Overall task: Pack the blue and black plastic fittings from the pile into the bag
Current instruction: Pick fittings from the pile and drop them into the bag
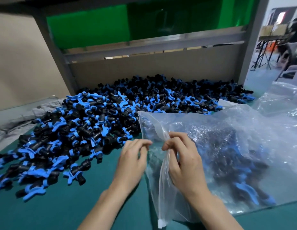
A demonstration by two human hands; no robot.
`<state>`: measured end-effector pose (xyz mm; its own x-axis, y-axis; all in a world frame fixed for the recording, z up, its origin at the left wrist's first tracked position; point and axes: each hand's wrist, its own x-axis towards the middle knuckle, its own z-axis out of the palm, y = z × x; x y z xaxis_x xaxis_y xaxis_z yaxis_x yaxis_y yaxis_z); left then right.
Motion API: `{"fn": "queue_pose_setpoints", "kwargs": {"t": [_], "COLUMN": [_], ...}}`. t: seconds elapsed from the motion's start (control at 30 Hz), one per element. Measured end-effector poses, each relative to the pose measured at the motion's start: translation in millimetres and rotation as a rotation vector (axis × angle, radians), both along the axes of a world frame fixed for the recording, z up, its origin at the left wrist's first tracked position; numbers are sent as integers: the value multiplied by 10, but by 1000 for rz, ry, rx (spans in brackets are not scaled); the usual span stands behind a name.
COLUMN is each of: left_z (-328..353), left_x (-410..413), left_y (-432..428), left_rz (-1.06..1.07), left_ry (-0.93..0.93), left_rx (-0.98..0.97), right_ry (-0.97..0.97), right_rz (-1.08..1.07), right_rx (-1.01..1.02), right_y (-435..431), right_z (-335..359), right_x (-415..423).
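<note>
A big pile of blue and black plastic fittings [101, 123] covers the left and back of the green table. A clear zip bag [227, 146] lies to its right, with many fittings inside. The bag's mouth with its zip strip [161, 188] runs toward me. My right hand [182, 161] pinches the bag's mouth edge between thumb and curled fingers. My left hand [132, 161] is just left of the mouth, its fingertips bent at the bag's edge; whether it pinches the plastic is not plain.
More empty clear bags [282, 100] lie at the far right. A grey cloth [13, 120] is bunched at the left edge. A cardboard wall and a metal frame [152, 47] stand behind the pile. Bare green table surface [64, 209] lies in front of me.
</note>
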<state>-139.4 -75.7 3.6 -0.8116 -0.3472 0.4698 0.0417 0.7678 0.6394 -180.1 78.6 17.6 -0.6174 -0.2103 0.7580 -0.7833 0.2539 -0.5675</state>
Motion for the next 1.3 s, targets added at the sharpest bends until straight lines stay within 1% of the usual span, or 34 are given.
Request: {"fn": "queue_pose_setpoints", "kwargs": {"t": [0.07,0.13,0.17,0.3,0.37,0.43,0.47,0.5,0.57,0.6,0.63,0.67,0.73,0.77,0.83,0.87,0.9,0.97,1.1,1.3], "left_z": [-59,-121,-98,-63,-88,-118,-129,-137,-123,-80,-19,41,121,144,165,162,158,149,154,135], "left_x": [154,270,280,94,14,-15,-8,9,57,88,125,156,194,205,213,208,207,222,237,201], "left_y": [-248,-509,-562,-544,-511,-504,-525,-549,-585,-580,-567,-560,-547,-547,-567,-580,-586,-587,-560,-492], "left_rz": [234,450,502,502,510,527,542,550,555,552,541,505,386,325,181,95,29,-69,-183,-211], "left_ry": [9,14,10,8,-66,-150,-154,-126,32,155,289,413,594,616,516,442,370,290,269,138], "left_rx": [-188,-292,-317,-563,-613,-607,-589,-567,-507,-421,-275,-80,407,674,1176,1375,1513,1657,1795,1831], "right_ry": [-54,-103,-122,-178,-191,-188,-184,-184,-189,-192,-194,-193,-192,-194,-199,-201,-202,-196,-184,-185], "right_rz": [13,12,15,26,25,26,31,36,46,50,52,54,59,60,60,57,54,52,47,53], "right_rx": [31,58,69,97,92,90,92,95,98,98,98,99,102,103,104,106,109,109,107,99], "right_y": [-12,-16,-14,-18,-15,-10,-7,-5,-5,-7,-8,-9,-8,-11,-19,-21,-20,-16,-17,-24], "right_z": [-31,-81,-106,-178,-191,-199,-202,-208,-220,-226,-229,-229,-224,-219,-214,-214,-215,-216,-213,-223], "right_x": [-26,-43,-52,-82,-97,-108,-112,-114,-115,-115,-115,-116,-125,-126,-130,-130,-131,-129,-128,-139]}}
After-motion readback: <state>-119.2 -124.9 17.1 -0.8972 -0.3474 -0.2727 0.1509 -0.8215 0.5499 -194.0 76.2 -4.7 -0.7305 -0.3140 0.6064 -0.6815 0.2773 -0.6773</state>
